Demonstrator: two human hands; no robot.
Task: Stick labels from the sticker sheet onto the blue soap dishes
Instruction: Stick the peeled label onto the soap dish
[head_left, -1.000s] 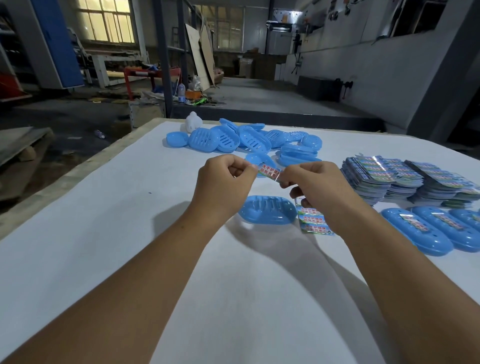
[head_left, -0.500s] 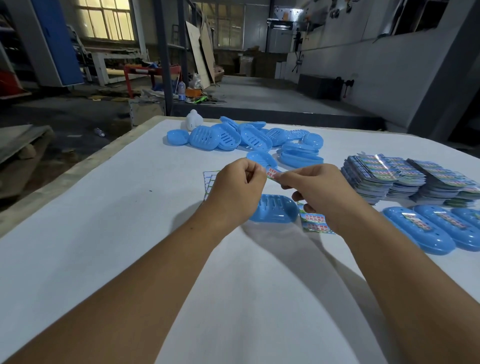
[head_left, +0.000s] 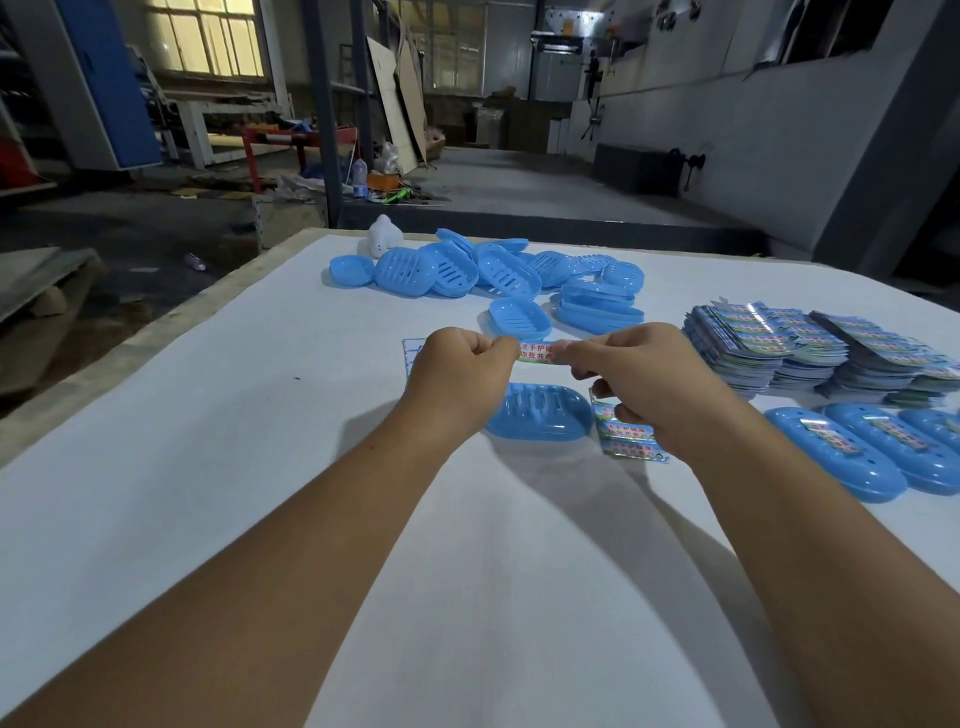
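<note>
At frame centre, we pinch a thin, floppy label (head_left: 536, 352) by its ends, left hand (head_left: 462, 370) and right hand (head_left: 641, 375) curled, apparently above the blue soap dish (head_left: 540, 418).

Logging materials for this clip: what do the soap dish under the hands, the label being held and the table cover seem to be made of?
Soap dish: likely moulded plastic, smooth blue with soft sheen and ribbed inside.
Label: seemingly glossy printed film or coated paper, pinched between left hand and right hand.
Table cover: matte white, probably paper or cloth; no shine.
</note>
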